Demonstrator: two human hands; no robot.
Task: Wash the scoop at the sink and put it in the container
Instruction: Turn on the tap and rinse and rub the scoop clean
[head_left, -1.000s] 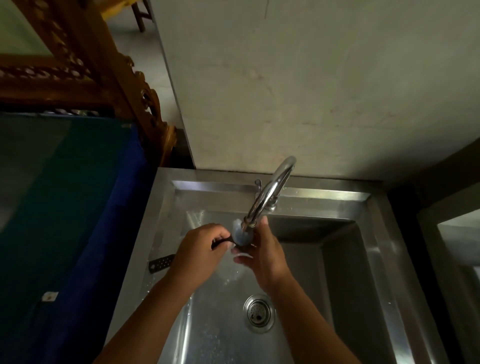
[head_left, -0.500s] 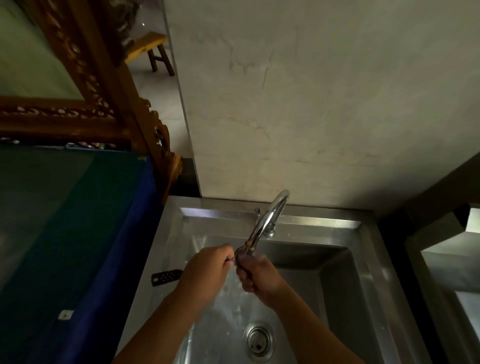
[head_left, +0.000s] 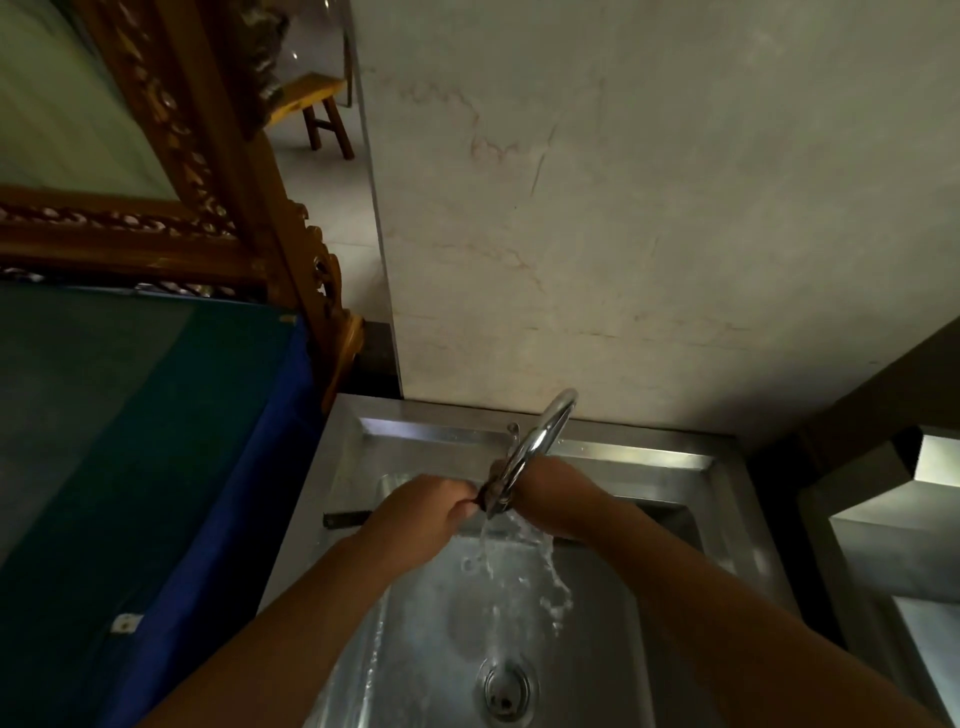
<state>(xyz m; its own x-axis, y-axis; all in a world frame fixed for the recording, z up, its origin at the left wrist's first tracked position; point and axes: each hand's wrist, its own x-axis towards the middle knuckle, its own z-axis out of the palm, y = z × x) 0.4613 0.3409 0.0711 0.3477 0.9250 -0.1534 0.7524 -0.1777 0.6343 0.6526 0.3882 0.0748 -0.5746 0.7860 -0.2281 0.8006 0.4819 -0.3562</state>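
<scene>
Scoop (head_left: 487, 500), dark and mostly hidden, between both hands.

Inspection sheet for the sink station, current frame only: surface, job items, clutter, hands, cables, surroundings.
Surface: stainless sink, basin wet, water splashing toward the drain.
Job's things: scoop, dark, mostly hidden between the hands under the faucet, which is running. Container: nothing seen.
Clutter: dark flat object on the sink's left rim, partly hidden by the left hand; cannot tell what it is.
Hands: left hand closed on the scoop's handle end; right hand at the scoop under the spout, grip hidden.
Cables: nothing seen.
Surroundings: blue-green cloth on the left, carved wooden frame, pale wall behind, wooden stool far back.
</scene>
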